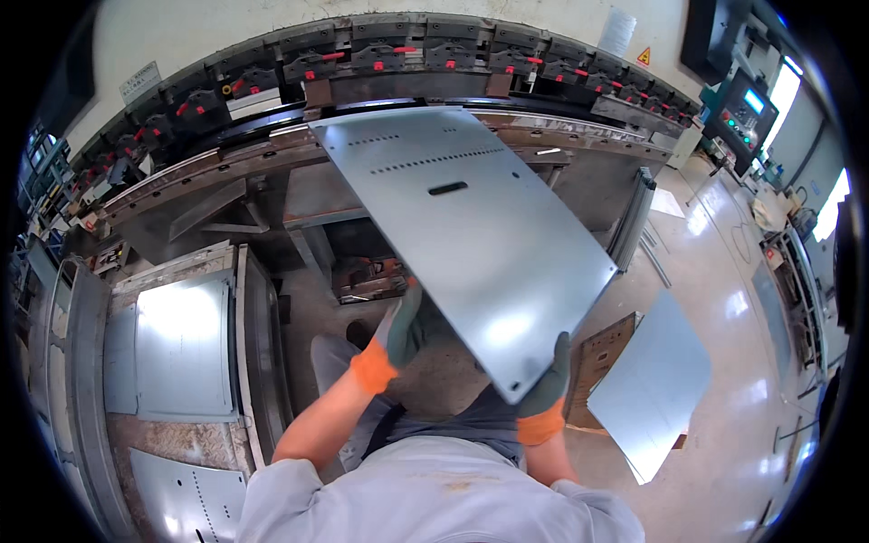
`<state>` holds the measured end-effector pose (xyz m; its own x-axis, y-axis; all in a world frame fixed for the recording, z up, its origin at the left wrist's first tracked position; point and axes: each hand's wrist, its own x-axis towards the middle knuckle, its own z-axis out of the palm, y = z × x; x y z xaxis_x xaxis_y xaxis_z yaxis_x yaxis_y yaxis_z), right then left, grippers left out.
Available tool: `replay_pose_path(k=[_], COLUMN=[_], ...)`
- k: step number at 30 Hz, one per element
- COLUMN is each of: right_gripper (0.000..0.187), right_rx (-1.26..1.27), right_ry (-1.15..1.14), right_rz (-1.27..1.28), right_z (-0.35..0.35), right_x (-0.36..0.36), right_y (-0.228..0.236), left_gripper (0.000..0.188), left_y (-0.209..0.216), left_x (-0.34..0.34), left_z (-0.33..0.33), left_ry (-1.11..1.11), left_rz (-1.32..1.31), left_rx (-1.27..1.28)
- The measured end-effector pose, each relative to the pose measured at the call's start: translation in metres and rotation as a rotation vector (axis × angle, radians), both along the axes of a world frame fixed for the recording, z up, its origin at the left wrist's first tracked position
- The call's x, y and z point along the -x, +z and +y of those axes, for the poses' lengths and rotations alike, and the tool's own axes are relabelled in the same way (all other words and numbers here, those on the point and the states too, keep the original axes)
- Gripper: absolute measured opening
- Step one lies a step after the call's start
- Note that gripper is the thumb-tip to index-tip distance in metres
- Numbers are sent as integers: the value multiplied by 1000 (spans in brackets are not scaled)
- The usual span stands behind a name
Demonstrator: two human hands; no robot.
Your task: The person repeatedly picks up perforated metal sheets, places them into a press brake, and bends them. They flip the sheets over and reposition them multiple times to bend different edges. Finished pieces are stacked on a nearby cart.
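Note:
A flat grey sheet metal panel [480, 244] slants across the middle of the head view. It has two rows of small holes, an oval slot and a few single holes. Its far edge lies at the bed of a press brake [561, 127], below the upper tooling. My left hand [405, 328], in a green glove with an orange cuff, is closed at the panel's left edge, its fingers partly hidden underneath. My right hand [547, 387], gloved alike, grips the near right corner with the thumb on top.
Metal sheets [186, 353] lie on a worn table at left, with a perforated panel [195, 498] nearer me. Blank sheets [656, 380] stand low at right beside brown board [599, 362]. A control panel [747, 113] hangs far right. Red-handled clamps [380, 63] line the machine.

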<state>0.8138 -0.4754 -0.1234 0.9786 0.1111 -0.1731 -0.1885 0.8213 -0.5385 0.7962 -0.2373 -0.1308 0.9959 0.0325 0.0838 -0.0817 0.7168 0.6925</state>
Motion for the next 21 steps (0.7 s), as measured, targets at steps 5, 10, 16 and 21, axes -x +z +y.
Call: replay_pose_path(k=[5,10,16,21], right_gripper=[47,41,39,35], right_rx=[251,604,894,929], right_ry=[6,-237,-207,15], right_rz=[138,89,-59,-229], right_z=[-136,-164,-176,-132], right_x=[-38,-50,-42,-102], right_y=[-121,-162,-143,-87], left_gripper=[63,49,45,50], left_y=[-18,-88,-80,-69], left_x=[-156,-207,-84,-6], left_z=[84,116,107,130], left_ry=[-125,145,421,662], left_rz=[-96,191,52,-41], left_rx=[319,105,90,149])
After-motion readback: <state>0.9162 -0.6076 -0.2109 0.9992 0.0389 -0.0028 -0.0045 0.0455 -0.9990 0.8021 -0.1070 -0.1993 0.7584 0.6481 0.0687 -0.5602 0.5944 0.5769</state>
